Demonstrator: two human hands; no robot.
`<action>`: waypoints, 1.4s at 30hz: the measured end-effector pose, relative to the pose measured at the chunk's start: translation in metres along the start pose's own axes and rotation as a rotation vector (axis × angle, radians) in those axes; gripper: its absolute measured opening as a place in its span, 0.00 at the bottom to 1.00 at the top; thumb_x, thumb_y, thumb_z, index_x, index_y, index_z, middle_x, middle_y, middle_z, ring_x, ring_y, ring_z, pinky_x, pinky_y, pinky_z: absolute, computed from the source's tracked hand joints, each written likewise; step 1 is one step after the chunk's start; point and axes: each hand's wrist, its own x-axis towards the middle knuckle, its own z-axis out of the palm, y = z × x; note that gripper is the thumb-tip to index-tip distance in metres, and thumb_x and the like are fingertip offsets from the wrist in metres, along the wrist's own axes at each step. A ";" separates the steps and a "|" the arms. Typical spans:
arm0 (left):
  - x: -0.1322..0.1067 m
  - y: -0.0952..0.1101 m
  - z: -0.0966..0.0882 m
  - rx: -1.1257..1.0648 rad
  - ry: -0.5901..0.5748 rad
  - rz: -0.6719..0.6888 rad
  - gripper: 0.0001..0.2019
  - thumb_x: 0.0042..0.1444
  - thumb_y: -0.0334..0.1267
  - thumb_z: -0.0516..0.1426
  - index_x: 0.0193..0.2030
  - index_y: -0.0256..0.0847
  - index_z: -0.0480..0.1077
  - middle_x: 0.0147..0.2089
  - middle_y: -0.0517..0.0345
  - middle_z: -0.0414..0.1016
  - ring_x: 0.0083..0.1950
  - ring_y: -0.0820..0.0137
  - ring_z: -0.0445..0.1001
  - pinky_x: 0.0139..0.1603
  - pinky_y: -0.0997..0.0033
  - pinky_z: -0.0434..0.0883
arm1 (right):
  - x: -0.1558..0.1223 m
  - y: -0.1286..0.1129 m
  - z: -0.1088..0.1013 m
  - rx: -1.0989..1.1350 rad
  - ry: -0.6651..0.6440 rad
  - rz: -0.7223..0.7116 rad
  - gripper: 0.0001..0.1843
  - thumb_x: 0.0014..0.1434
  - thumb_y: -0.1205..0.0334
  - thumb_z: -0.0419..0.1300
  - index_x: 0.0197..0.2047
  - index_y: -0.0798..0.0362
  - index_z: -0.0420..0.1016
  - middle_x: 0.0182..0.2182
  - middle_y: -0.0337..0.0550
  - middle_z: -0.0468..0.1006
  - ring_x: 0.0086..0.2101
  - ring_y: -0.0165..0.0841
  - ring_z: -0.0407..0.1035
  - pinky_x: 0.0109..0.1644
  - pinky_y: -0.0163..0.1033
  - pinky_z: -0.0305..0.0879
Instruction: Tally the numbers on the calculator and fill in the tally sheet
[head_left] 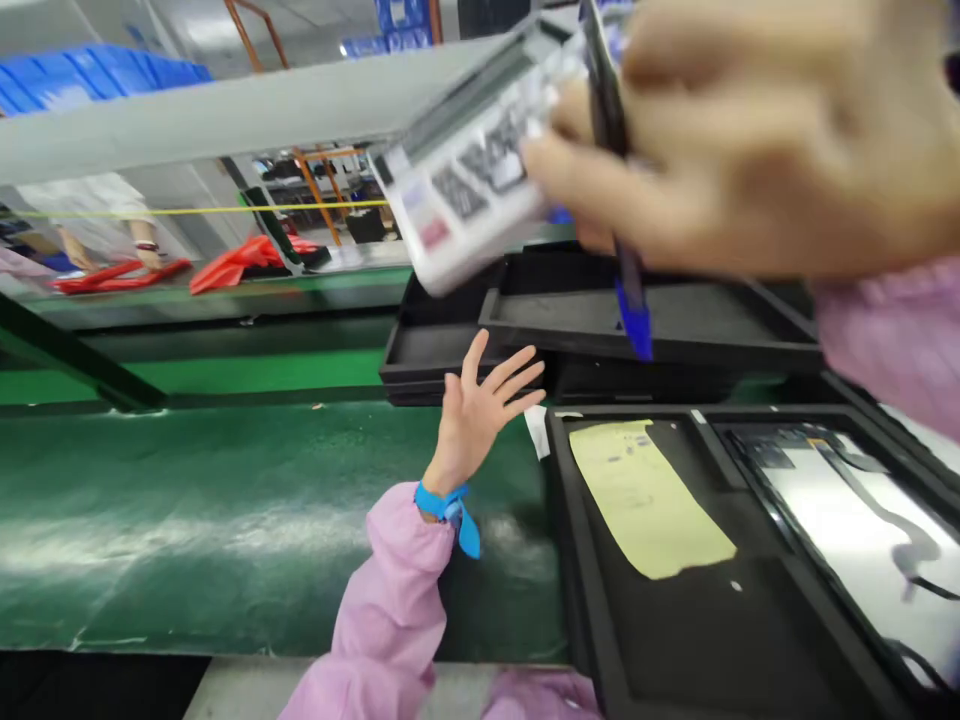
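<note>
My right hand (750, 160), blurred by motion, is raised close to the camera at the upper right. Between its fingers are a white calculator (457, 200) with dark keys and a red one, and a dark pen (634, 290) with a blue end pointing down. My left hand (472, 415), with a blue band at the wrist, reaches over the green bench with fingers spread and nothing in it. Its fingertips are near the stacked black trays (435, 385). A nearer black tray (559, 500) holds a yellow paper note (649, 500) and a display panel (862, 520) with a flex cable.
The green work surface (225, 510) stretches to the left, with a dark green post (82, 355) rising from it. Behind, a grey beam (225, 105) crosses the view. Across the line, another person's hands (146, 258) are by red material (120, 275). A blue bin (97, 75) sits above.
</note>
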 end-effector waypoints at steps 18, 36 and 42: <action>-0.054 -0.095 0.071 -0.378 -0.075 -0.680 0.57 0.35 0.17 0.64 0.69 0.52 0.42 0.69 0.51 0.57 0.68 0.53 0.57 0.64 0.54 0.62 | -0.289 -0.103 0.128 0.425 0.070 -0.027 0.07 0.65 0.64 0.55 0.46 0.56 0.69 0.44 0.52 0.74 0.43 0.39 0.67 0.47 0.48 0.69; -0.041 -0.100 0.094 -0.210 0.345 -0.680 0.13 0.67 0.40 0.48 0.56 0.43 0.58 0.53 0.53 0.73 0.55 0.66 0.72 0.57 0.65 0.69 | -0.293 -0.109 0.137 0.625 -0.040 0.017 0.06 0.65 0.71 0.50 0.38 0.58 0.67 0.56 0.53 0.67 0.51 0.41 0.63 0.58 0.55 0.62; -0.048 -0.098 0.094 -0.191 0.346 -0.664 0.15 0.67 0.43 0.49 0.59 0.50 0.57 0.54 0.58 0.72 0.54 0.68 0.72 0.55 0.68 0.69 | -0.294 -0.107 0.131 0.653 0.041 0.075 0.05 0.64 0.63 0.56 0.37 0.56 0.68 0.55 0.49 0.70 0.52 0.40 0.64 0.60 0.55 0.59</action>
